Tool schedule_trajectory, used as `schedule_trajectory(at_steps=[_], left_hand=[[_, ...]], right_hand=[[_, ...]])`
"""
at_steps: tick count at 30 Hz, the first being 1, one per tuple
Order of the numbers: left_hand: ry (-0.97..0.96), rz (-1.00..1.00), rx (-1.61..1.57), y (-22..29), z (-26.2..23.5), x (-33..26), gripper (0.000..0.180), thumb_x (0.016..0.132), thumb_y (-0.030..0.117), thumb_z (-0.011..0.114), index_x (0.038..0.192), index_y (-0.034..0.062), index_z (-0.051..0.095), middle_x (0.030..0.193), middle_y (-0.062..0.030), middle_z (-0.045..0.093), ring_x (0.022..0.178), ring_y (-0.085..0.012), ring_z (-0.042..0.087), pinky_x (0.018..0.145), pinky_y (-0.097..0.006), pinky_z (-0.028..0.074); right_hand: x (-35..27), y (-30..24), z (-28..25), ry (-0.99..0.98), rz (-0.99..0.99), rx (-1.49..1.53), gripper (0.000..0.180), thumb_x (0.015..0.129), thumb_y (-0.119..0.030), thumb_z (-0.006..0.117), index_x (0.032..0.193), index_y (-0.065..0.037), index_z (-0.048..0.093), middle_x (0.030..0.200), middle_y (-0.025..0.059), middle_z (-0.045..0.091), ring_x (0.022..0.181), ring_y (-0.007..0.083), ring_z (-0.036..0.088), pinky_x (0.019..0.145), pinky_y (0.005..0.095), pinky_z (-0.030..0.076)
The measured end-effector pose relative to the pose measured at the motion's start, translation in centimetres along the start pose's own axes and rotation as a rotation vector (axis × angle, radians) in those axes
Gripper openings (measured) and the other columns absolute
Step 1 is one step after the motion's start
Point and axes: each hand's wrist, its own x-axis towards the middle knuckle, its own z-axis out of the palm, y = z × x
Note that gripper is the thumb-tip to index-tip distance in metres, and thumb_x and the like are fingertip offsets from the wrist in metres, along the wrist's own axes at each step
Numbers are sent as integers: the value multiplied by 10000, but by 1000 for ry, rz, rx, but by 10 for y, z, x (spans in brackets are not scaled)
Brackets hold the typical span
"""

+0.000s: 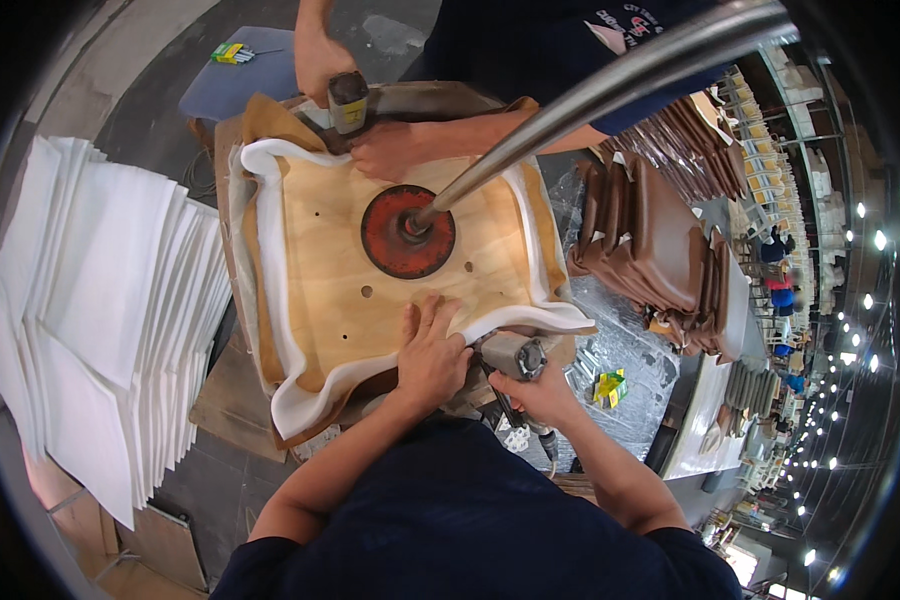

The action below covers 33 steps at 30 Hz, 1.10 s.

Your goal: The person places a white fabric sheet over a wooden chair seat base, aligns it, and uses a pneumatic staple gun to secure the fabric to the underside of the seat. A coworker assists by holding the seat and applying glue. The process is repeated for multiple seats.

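Observation:
A wooden seat panel point(310, 250) lies with white foam padding point(275, 270) and brown upholstery material point(247, 235) turned up around its edges. A round red press plate point(380, 215) on a metal rod point(560, 110) rests on the panel's middle. My left hand point(433, 350) lies on the near edge, fingers stretched over wood and foam. My right hand point(542, 392) is closed round a staple gun point(513, 353), whose nose is at the near edge beside my left hand. Across the panel, a co-worker's hand point(325, 68) holds another staple gun point(348, 103); their other hand point(385, 150) presses the far edge.
White foam sheets point(120, 270) are stacked at the left. Brown upholstered seats point(650, 235) are piled at the right, near a small yellow-green box point(611, 388) on a plastic-covered surface. A similar box point(232, 53) sits on a blue-grey surface point(240, 85) at the far left.

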Motion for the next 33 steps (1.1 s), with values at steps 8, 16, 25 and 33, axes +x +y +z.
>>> schedule_trajectory(at_steps=[8,16,25,33], left_hand=[[-30,42,65,-3,-16,1,207,867,255,885,910,80,784,1663,-168,491,1676,-455,273,1353,-659,144],[-25,50,110,-5,-27,-16,302,869,329,894,936,76,744,1670,-220,458,1675,-506,243,1343,-683,168],[-114,129,65,-12,-20,6,280,927,320,835,935,43,794,1631,-165,490,1675,-429,268,1352,-670,175],[-92,163,29,-17,-17,8,253,940,284,812,995,38,784,1634,-170,487,1662,-446,293,1354,-668,170]], right_hand=[[-3,-15,7,49,-42,-77,613,953,-204,874,1497,-52,637,910,32,738,619,100,625,574,289,520],[-4,17,10,98,-146,49,496,977,-231,872,1377,-22,665,941,24,710,650,97,623,557,284,510],[-9,14,11,111,-116,85,581,942,-235,899,1440,-31,681,890,28,721,613,99,628,553,298,517],[-11,-4,18,69,1,8,603,946,-244,891,1476,-55,672,922,38,722,623,101,631,569,304,531]])
